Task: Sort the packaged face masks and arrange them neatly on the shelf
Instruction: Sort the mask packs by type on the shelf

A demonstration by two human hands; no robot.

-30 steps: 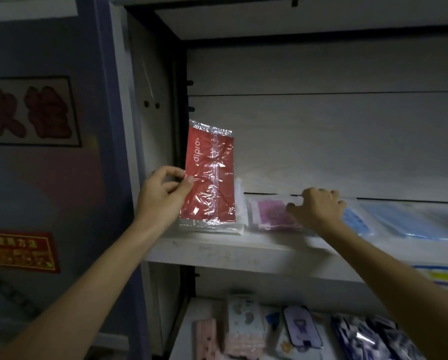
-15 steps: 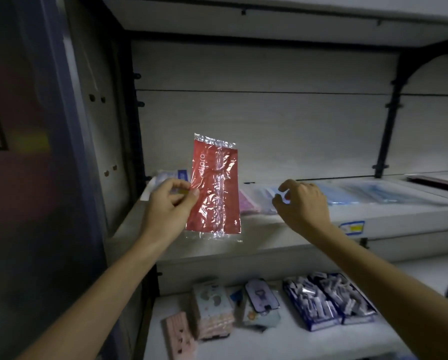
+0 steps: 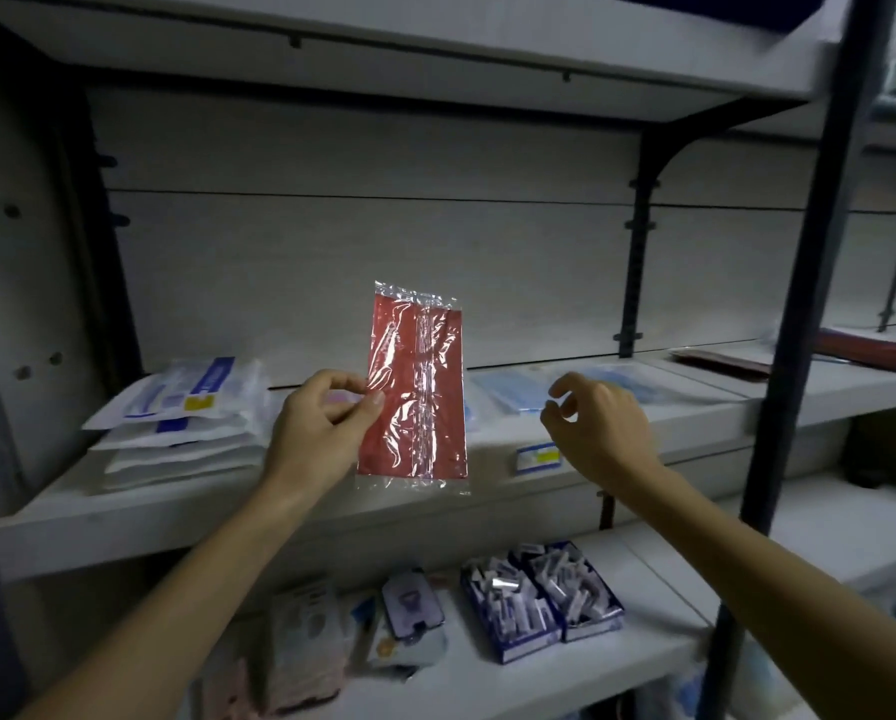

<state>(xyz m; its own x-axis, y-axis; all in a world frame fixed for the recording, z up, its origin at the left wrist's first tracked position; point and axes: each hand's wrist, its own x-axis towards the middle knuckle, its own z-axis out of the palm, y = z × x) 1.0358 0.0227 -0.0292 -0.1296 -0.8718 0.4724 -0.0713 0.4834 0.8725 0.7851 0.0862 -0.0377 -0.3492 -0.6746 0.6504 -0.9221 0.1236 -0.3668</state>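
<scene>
My left hand (image 3: 318,426) pinches the left edge of a red face mask pack (image 3: 415,389) in clear wrap, held upright in front of the middle shelf (image 3: 279,504). To its right, my right hand (image 3: 599,426) hovers above the shelf edge with fingers loosely curled, holding nothing. A stack of white and blue mask packs (image 3: 180,413) lies on the shelf at the left. Blue mask packs (image 3: 529,389) lie flat behind my right hand. Dark red packs (image 3: 872,350) lie on the shelf at the far right.
A black upright post (image 3: 799,324) stands at the right, in front of the shelves. The lower shelf holds two blue boxes of small items (image 3: 539,595) and several small packages (image 3: 308,641). A price label (image 3: 537,456) sits on the middle shelf's front edge.
The view has swung to the right along the shelf. My left hand carried the red pack rightward, away from the left stack. My right hand lifted off the packs and now hovers.
</scene>
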